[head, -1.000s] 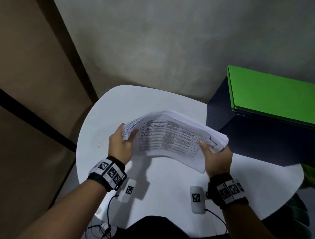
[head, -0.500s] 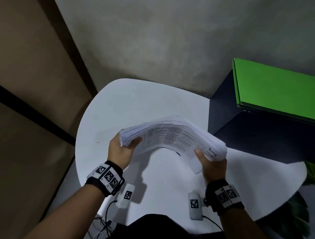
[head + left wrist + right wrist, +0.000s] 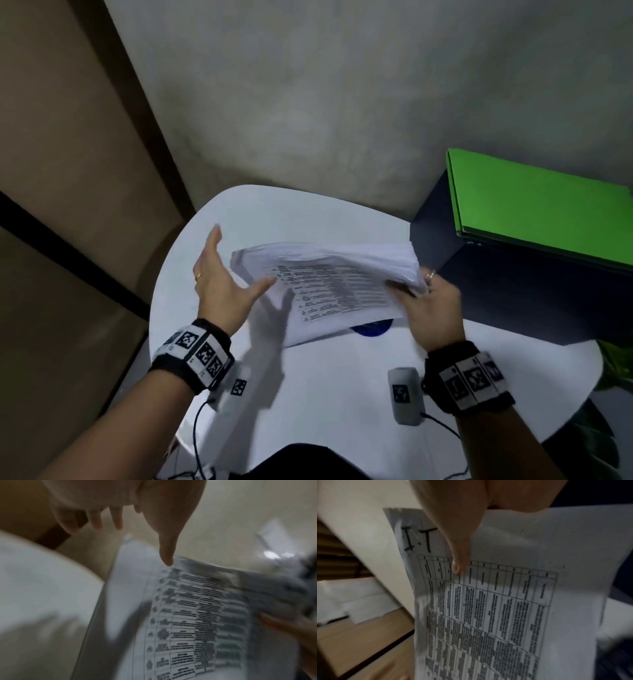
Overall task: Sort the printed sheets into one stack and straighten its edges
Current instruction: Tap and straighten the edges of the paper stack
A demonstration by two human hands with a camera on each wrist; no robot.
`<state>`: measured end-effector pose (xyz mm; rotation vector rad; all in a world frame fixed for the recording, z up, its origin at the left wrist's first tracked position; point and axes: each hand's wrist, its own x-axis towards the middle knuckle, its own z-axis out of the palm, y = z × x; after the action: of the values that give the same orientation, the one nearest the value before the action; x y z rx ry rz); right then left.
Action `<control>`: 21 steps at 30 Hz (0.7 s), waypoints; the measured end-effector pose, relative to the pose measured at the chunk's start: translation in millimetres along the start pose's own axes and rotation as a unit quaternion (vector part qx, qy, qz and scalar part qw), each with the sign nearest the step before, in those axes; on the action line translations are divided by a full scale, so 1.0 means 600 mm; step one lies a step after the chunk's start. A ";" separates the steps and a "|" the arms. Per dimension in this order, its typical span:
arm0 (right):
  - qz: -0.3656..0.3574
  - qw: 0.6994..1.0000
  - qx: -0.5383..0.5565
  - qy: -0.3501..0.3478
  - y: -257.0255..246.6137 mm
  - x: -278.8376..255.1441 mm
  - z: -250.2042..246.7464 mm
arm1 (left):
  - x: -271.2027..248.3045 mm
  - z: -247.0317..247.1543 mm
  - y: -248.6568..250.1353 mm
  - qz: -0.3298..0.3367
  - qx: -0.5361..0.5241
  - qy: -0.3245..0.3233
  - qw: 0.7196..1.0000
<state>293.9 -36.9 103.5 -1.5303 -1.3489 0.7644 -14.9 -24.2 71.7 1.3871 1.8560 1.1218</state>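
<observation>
A thick stack of printed sheets point(image 3: 335, 274) with a table on the top page hangs above the white round table point(image 3: 335, 394). My right hand point(image 3: 428, 305) grips the stack's right end, thumb on top, as the right wrist view shows on the sheets point(image 3: 505, 601) marked "I.T". My left hand point(image 3: 222, 274) is open just left of the stack, fingers straight and spread, thumb tip near the left edge of the top page. In the left wrist view the thumb point(image 3: 166, 555) points at the sheets point(image 3: 188, 615); whether it touches is unclear.
A dark blue cabinet point(image 3: 513, 284) with a green folder point(image 3: 541, 212) on top stands close on the right. Something blue point(image 3: 371, 327) lies on the table under the stack. A grey wall rises behind and brown panels stand to the left.
My left hand has let go of the stack's left end and opened, moving left and up. The right hand still holds the stack, which now lies flatter.
</observation>
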 end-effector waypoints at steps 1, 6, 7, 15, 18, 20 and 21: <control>-0.052 0.997 -0.060 -0.007 -0.020 0.008 -0.001 | 0.001 0.000 0.031 0.083 0.064 -0.019 0.994; -0.236 0.949 -0.210 -0.025 -0.123 0.029 0.006 | 0.002 0.014 0.149 0.280 0.173 -0.126 0.936; -0.252 0.943 -0.217 -0.011 -0.131 0.030 0.007 | 0.005 0.013 0.153 0.303 0.131 -0.125 0.936; 0.007 0.986 0.016 0.166 -0.040 0.018 0.020 | 0.023 -0.012 0.120 0.160 -0.112 -0.088 0.977; 0.105 0.960 0.261 0.006 -0.026 0.022 0.032 | 0.026 -0.009 0.110 0.097 -0.198 -0.121 0.968; 0.100 0.966 0.239 -0.009 -0.031 0.019 0.041 | 0.022 0.001 0.114 0.080 -0.210 -0.139 0.964; 0.088 0.974 0.210 0.009 -0.035 0.017 0.043 | 0.019 0.005 0.117 0.084 -0.201 -0.139 0.966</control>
<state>264.6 -21.6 114.3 -1.3208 -0.9674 1.0686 17.8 -4.7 131.5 1.3937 1.2484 1.2319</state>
